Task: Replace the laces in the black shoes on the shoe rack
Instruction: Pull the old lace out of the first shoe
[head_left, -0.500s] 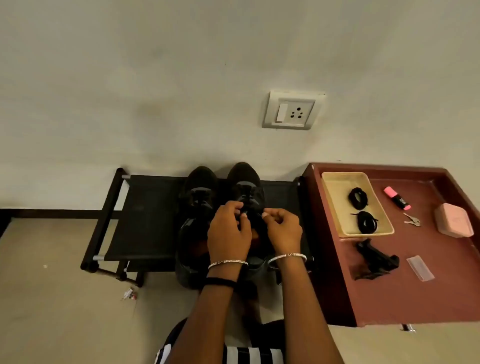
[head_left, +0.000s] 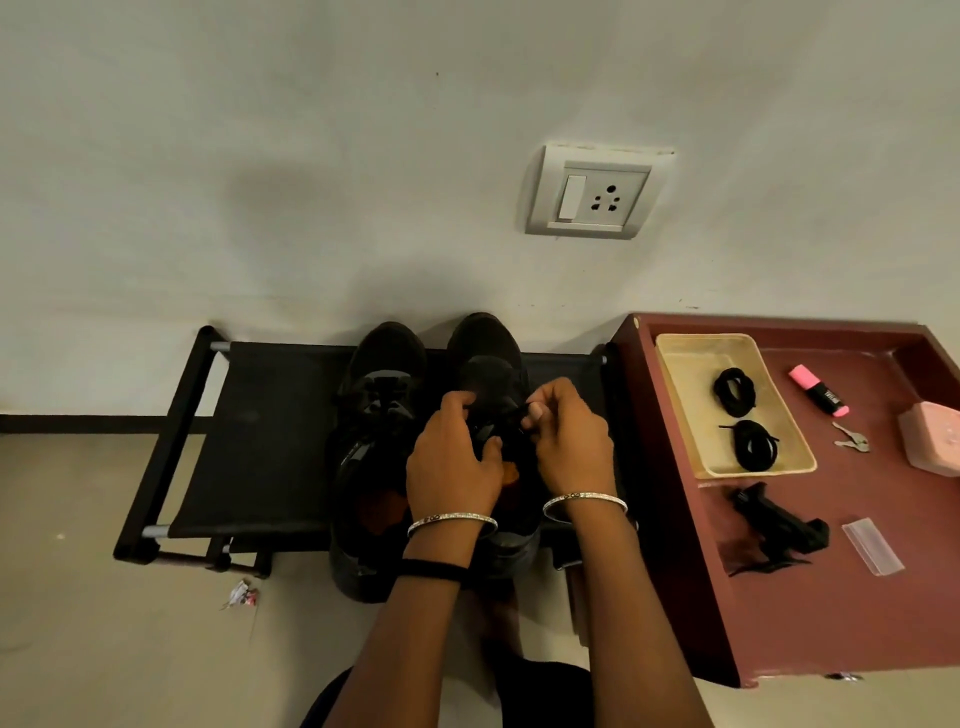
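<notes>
Two black shoes stand side by side on a black shoe rack, toes to the wall. The left shoe still shows its tied lace. Both hands work over the right shoe. My left hand has its fingers curled over the shoe's lace area. My right hand pinches a black lace end between thumb and fingertips. Two coiled black laces lie in a beige tray on the red-brown table.
The red-brown table stands right of the rack, holding a pink highlighter, keys, a pink box, a black bundle and a clear plastic sleeve. A wall socket sits above. Litter lies on the floor.
The hands have drawn slightly apart over the right shoe, the right hand lifting a lace end. The view itself has barely shifted.
</notes>
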